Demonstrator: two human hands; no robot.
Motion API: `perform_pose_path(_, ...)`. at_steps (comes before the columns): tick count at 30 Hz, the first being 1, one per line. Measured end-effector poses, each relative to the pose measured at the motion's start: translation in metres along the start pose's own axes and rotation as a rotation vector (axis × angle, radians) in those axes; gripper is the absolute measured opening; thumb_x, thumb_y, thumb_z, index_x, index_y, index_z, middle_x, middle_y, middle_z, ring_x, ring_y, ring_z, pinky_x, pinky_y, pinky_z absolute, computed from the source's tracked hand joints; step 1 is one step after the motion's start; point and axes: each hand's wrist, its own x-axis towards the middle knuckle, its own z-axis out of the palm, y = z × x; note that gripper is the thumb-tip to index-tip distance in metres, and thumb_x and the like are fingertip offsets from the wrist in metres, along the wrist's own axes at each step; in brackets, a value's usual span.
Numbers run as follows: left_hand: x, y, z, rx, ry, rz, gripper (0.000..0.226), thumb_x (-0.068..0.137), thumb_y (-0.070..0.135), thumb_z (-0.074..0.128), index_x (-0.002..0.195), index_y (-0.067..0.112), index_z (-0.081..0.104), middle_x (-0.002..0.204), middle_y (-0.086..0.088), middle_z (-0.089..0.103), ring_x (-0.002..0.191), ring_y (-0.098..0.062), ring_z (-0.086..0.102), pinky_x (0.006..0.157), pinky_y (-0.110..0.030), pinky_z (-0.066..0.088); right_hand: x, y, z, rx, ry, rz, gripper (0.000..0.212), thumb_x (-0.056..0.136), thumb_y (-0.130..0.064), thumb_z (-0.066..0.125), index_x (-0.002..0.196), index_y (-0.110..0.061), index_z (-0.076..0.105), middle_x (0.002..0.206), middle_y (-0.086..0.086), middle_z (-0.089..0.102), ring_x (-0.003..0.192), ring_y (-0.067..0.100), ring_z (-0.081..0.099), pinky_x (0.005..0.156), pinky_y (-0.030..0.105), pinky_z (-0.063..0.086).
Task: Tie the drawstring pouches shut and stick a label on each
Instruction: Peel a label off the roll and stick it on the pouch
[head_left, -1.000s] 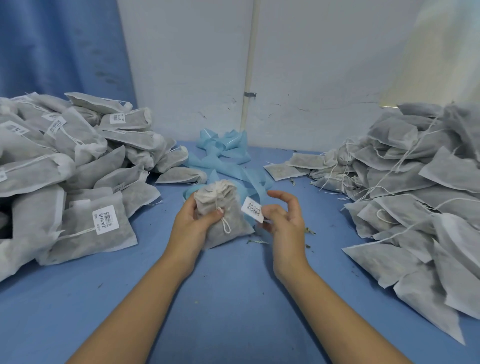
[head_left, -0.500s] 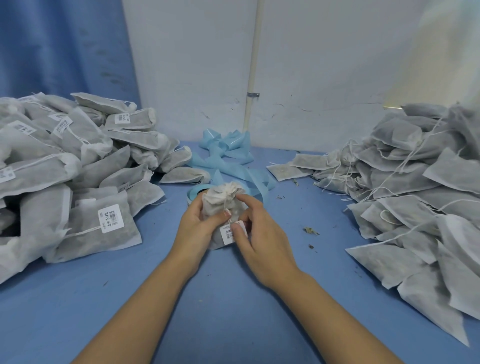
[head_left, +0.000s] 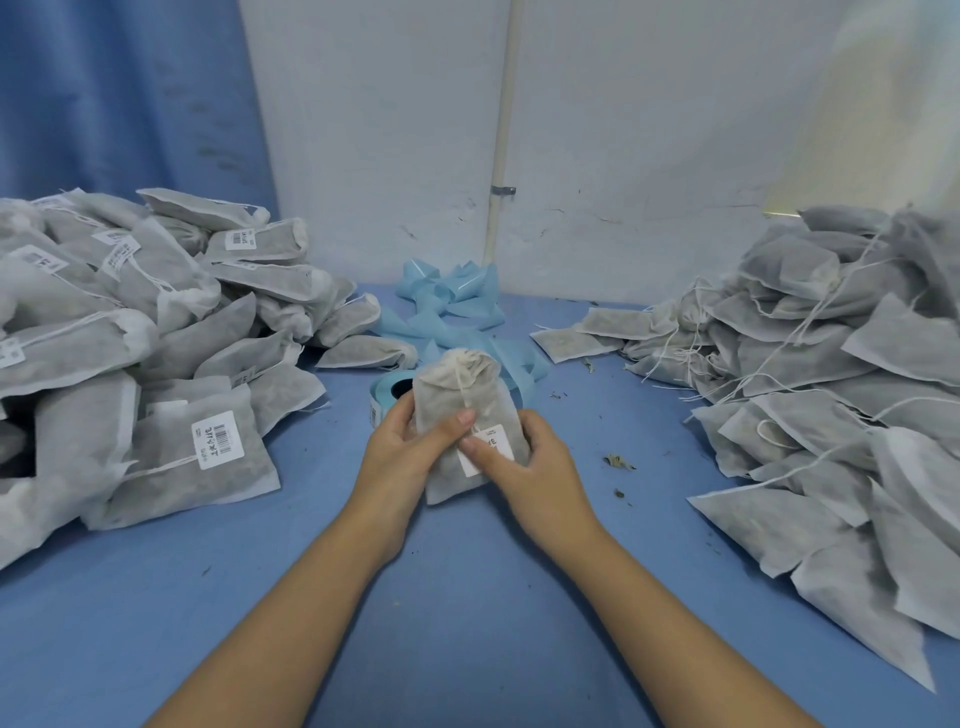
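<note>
A grey drawstring pouch, its neck gathered and tied, stands upright over the blue table between both hands. My left hand grips its left side, thumb across the front. My right hand holds the right side, with the thumb pressing a white barcode label onto the pouch's front. Behind the pouch lies the blue label roll, mostly hidden.
A heap of tied, labelled pouches fills the left of the blue table. A heap of pouches with loose strings fills the right. Crumpled blue backing tape lies at the back by the white wall. Small crumbs dot the table.
My right hand brought the label from beside the pouch onto its front and now presses it down. The pouch has risen a little in both hands.
</note>
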Motion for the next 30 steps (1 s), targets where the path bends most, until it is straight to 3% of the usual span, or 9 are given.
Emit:
perform_pose_path(2,-0.001,0.001,0.001,-0.042,-0.053,-0.052,0.045,0.070,0.022,0.081,0.112,0.017,0.066,0.108,-0.010,0.072,0.099,-0.025,0.069,0.080,-0.033,0.057,0.002,-0.003,-0.001,0.193,0.048,0.047,0.030,0.076,-0.035,0.079,0.095,-0.019,0.062,0.085,-0.006,0.070,0.075,0.005,0.067,0.064,0.020,0.050)
perform_pose_path(5,-0.005,0.001,0.004,0.014,-0.100,-0.122,0.052,0.064,0.027,0.080,0.111,0.014,0.065,0.105,-0.006,0.073,0.097,-0.020,0.070,0.071,-0.024,0.056,0.003,-0.005,-0.001,0.347,0.085,0.086,0.032,0.076,-0.035,0.078,0.097,-0.017,0.063,0.085,-0.005,0.072,0.077,0.010,0.069,0.063,0.020,0.052)
perform_pose_path(8,-0.006,-0.001,0.004,0.065,-0.087,-0.152,0.042,0.063,0.027,0.077,0.102,0.013,0.071,0.099,-0.004,0.074,0.092,-0.015,0.071,0.066,-0.019,0.055,0.002,-0.006,-0.001,0.364,0.085,0.114,0.035,0.077,-0.040,0.075,0.097,-0.014,0.063,0.085,-0.002,0.071,0.076,0.011,0.067,0.066,0.023,0.053)
perform_pose_path(12,-0.004,0.000,-0.001,0.022,-0.075,-0.195,0.034,0.066,0.025,0.075,0.097,0.011,0.073,0.099,-0.005,0.074,0.090,-0.013,0.071,0.064,-0.019,0.055,0.003,-0.009,-0.003,0.394,0.079,0.123,0.024,0.086,-0.038,0.065,0.086,-0.014,0.064,0.073,-0.003,0.065,0.062,0.007,0.056,0.054,0.020,0.044)
perform_pose_path(18,-0.003,0.000,-0.002,0.004,-0.080,-0.220,0.034,0.066,0.025,0.074,0.097,0.010,0.072,0.099,-0.007,0.074,0.089,-0.015,0.071,0.064,-0.020,0.055,0.003,-0.008,-0.002,0.402,0.092,0.114,0.021,0.089,-0.034,0.064,0.087,-0.013,0.064,0.077,0.002,0.065,0.069,0.014,0.056,0.056,0.023,0.044)
perform_pose_path(24,0.000,0.014,0.002,0.234,0.003,-0.244,0.036,0.069,0.037,0.070,0.086,0.006,0.060,0.053,-0.008,0.062,0.040,-0.014,0.056,0.039,-0.018,0.043,0.004,-0.008,-0.003,0.434,0.113,0.131,0.028,0.092,-0.038,0.057,0.084,-0.013,0.066,0.069,-0.001,0.061,0.058,0.009,0.051,0.055,0.023,0.042)
perform_pose_path(26,0.008,0.025,0.000,-0.010,0.088,-0.133,0.022,0.079,0.025,0.066,0.090,0.007,0.060,0.065,-0.003,0.069,0.054,-0.010,0.065,0.048,-0.018,0.050,0.005,-0.007,-0.003,0.452,0.106,0.140,0.029,0.093,-0.036,0.056,0.086,-0.010,0.067,0.066,-0.007,0.060,0.053,0.008,0.049,0.051,0.020,0.041)
perform_pose_path(27,0.013,0.034,-0.002,-0.176,0.092,-0.049,0.018,0.084,0.019,0.063,0.098,0.008,0.060,0.084,-0.001,0.073,0.073,-0.008,0.070,0.059,-0.020,0.055,0.005,-0.006,-0.002,0.449,0.098,0.138,0.029,0.093,-0.034,0.057,0.087,-0.008,0.068,0.065,-0.009,0.060,0.052,0.007,0.048,0.050,0.019,0.040)
perform_pose_path(30,0.021,0.056,-0.012,-0.481,0.038,0.126,0.062,0.079,0.008,0.062,0.137,0.010,0.042,0.137,0.007,0.053,0.115,-0.009,0.060,0.079,-0.034,0.058,0.005,-0.004,-0.001,0.414,0.071,0.127,0.024,0.093,-0.028,0.058,0.086,-0.007,0.068,0.066,-0.011,0.061,0.052,0.005,0.048,0.050,0.016,0.041)
